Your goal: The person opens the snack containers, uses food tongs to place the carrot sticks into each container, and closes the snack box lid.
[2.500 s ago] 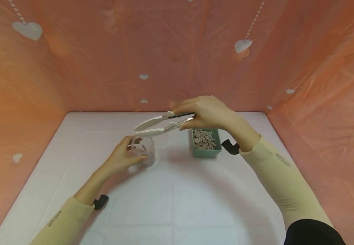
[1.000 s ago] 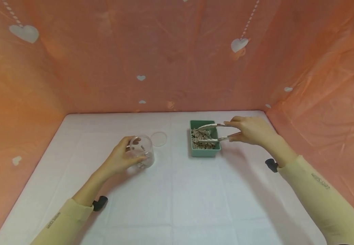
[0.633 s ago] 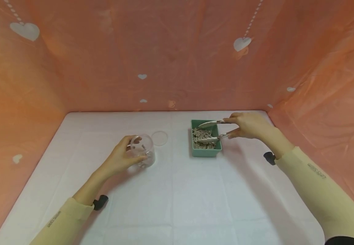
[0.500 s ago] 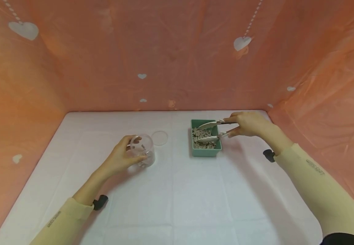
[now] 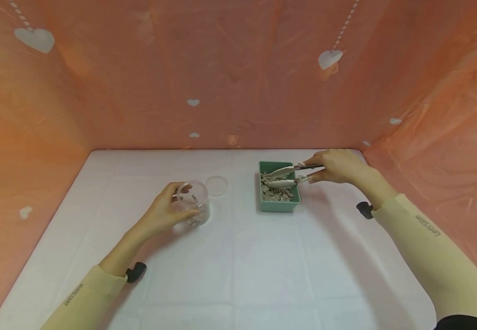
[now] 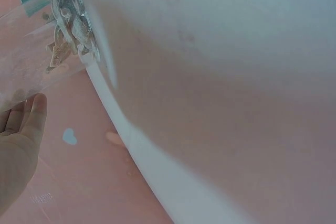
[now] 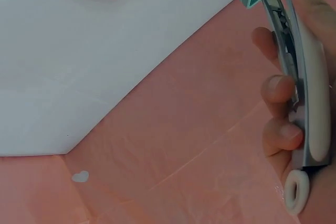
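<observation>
The green rectangular tub (image 5: 277,207) stands nearer the worktop's (image 5: 263,270) far edge than its side edges; wide room lies in front of it and between it and the clear jar (image 5: 200,217). The left hand (image 5: 165,208) curls round the jar, just beside a clear round lid (image 5: 216,186). The right hand (image 5: 338,166) pinches tongs (image 5: 287,183), tips parted inside the tub among grey-brown pieces (image 5: 276,195). Only the left-wrist view shows pieces at the jar's base close up; only the right-wrist view shows the tongs' pull ring (image 7: 297,192).
</observation>
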The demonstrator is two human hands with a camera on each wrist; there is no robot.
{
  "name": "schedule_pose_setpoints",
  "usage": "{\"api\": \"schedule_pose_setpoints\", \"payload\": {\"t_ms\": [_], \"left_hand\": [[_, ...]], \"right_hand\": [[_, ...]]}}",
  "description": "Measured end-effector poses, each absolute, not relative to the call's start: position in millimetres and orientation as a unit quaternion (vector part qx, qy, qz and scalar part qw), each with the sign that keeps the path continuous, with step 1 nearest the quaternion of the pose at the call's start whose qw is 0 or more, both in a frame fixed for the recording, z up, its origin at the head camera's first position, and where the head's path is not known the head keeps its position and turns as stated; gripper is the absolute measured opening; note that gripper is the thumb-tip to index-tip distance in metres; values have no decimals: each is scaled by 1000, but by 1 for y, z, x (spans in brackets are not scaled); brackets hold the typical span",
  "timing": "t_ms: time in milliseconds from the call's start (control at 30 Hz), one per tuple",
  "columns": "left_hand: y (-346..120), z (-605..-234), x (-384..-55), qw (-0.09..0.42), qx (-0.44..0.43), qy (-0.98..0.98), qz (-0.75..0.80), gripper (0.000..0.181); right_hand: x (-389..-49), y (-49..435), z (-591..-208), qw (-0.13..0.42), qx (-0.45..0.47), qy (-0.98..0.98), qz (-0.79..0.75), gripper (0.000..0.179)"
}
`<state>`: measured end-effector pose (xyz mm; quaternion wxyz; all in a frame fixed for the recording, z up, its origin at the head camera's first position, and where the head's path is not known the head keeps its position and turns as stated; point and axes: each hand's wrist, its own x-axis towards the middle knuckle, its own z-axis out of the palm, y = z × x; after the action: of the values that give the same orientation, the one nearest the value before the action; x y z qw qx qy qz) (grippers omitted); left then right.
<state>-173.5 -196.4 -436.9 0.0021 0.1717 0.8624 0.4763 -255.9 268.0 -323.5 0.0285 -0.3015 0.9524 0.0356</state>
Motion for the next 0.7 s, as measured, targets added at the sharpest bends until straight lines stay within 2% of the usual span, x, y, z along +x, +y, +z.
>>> {"api": "schedule_pose_setpoints", "payload": {"t_ms": [700], "left_hand": [[-198, -437, -177, 11, 170, 863, 476, 74]], "right_hand": [[-252, 279, -322, 8, -285, 959, 9, 44]]}}
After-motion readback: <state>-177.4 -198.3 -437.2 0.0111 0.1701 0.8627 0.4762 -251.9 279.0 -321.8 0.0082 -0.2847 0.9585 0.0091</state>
